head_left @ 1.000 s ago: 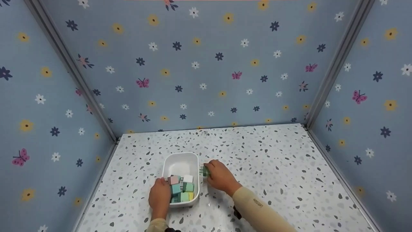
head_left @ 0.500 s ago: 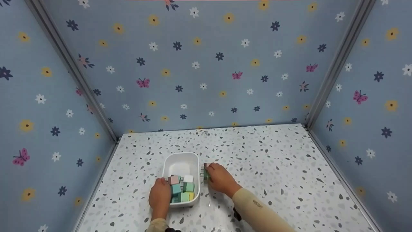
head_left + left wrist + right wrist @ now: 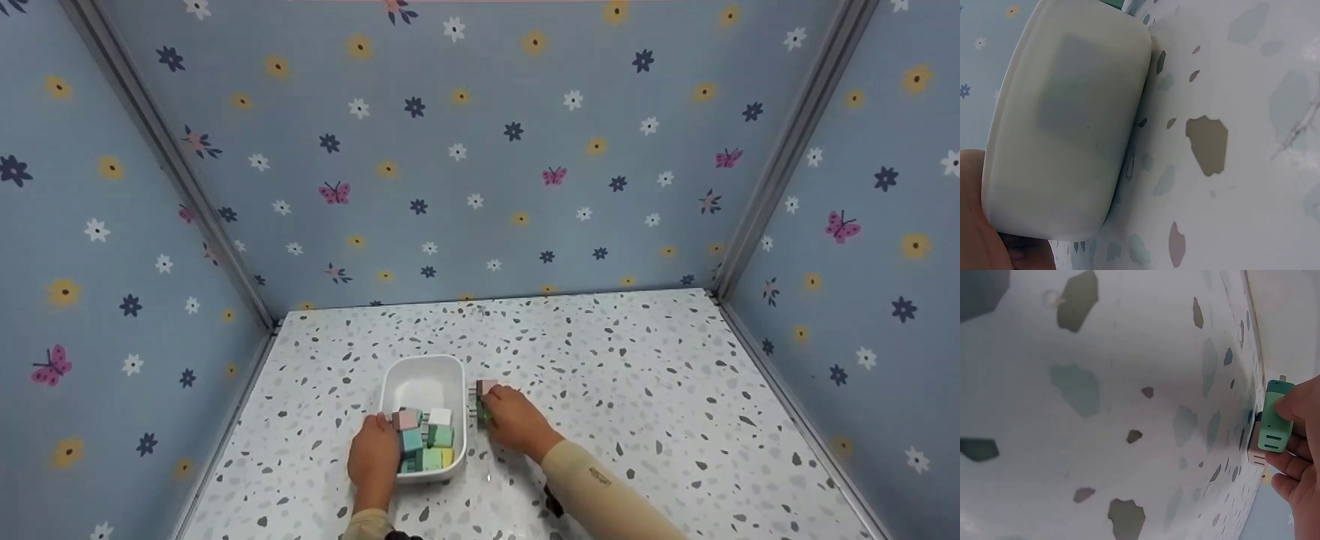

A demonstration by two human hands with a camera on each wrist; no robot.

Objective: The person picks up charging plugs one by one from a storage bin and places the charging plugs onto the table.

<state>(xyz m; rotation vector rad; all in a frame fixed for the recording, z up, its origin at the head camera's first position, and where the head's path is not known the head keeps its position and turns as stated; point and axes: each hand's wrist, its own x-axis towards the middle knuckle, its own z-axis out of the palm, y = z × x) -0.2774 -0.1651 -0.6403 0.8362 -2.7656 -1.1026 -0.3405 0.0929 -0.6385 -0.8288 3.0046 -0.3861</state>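
Note:
A white plastic bin stands on the speckled tabletop, its near half holding several plug-in chargers, among them a pink charger, a blue charger and a white charger. My left hand grips the bin's left rim; the wrist view shows the bin's outer wall. Just right of the bin, my right hand pinches a green charger with two ports, prongs toward the bin. Close against it is another pink charger, partly hidden; whether the fingers touch it I cannot tell.
The speckled tabletop extends around the bin to the right and behind. Blue flowered panels rise at the back, left and right, with grey metal posts in the corners.
My right hand has shifted slightly toward me with the green charger, and the pink charger beside it has come into sight. The left hand and bin hold their places.

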